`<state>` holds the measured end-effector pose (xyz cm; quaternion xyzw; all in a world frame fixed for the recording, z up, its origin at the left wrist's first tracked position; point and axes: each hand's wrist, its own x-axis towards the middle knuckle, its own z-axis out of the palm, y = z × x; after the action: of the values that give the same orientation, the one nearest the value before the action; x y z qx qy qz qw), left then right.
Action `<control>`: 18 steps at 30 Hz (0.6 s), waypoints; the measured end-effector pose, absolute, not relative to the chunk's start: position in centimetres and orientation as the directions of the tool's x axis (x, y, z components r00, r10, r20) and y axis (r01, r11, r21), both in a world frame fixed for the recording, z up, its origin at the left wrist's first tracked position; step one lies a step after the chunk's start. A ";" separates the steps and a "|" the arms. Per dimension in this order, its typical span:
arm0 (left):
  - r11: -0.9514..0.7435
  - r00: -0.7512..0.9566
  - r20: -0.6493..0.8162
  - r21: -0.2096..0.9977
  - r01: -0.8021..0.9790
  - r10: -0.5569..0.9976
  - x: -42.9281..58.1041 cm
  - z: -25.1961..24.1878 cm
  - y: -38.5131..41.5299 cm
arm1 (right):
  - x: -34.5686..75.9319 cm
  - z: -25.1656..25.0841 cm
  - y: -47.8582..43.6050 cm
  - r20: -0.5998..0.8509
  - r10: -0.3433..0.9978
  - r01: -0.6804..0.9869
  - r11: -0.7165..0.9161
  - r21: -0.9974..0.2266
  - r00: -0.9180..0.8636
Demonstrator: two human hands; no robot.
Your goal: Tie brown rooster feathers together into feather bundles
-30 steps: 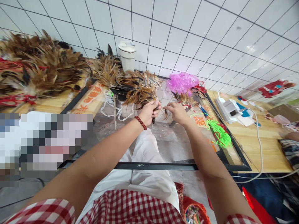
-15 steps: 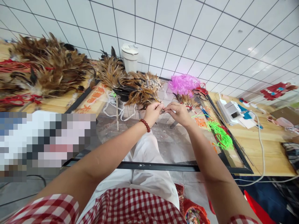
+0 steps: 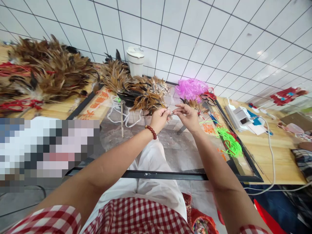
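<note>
Brown and rust-coloured, the feather bundle (image 3: 148,101) sits in my left hand (image 3: 159,119). My fingers are curled tight about its stems, and the plumes fan away from me over the glass tabletop (image 3: 175,152). My right hand (image 3: 188,116) is nearly closed too, with thumb and forefinger pinched on the stem end of the bundle just where it leaves my left fist. A thin grey bit shows there, too small to make out.

A second ago my hands were lower and a little apart, with a gap between the fingertips — now they touch, and both have come up slightly toward the plumes. The bead bracelet (image 3: 151,132) rides on my left wrist as before.

Beyond the bundle, the white tumbler (image 3: 136,61) stands against the tiled wall, with the pink plastic tuft (image 3: 191,88) further right. Green cord (image 3: 229,140) lies on the glass to my right — well apart from my hands.
</note>
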<state>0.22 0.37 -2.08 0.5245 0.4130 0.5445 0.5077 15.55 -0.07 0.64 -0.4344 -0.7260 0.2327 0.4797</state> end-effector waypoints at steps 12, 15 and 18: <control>-0.063 0.155 0.076 0.994 -0.090 0.985 0.3 -2.4 0.4 | 15.3 1.5 -0.9 0.534 0.780 0.582 0.610 -0.537 -0.325; -0.105 0.129 0.115 0.991 -0.083 0.985 0.2 -2.4 0.5 | 15.0 1.5 -0.9 0.568 0.776 0.570 0.607 -0.553 -0.275; -0.132 0.106 0.143 0.986 -0.097 0.984 0.1 -2.5 0.6 | 14.9 1.3 -0.6 0.556 0.808 0.478 0.572 -0.666 -0.193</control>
<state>0.08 0.62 -2.46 0.5379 0.4122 0.5262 0.5137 14.93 -0.63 1.30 -0.4277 -0.7520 0.1756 0.4698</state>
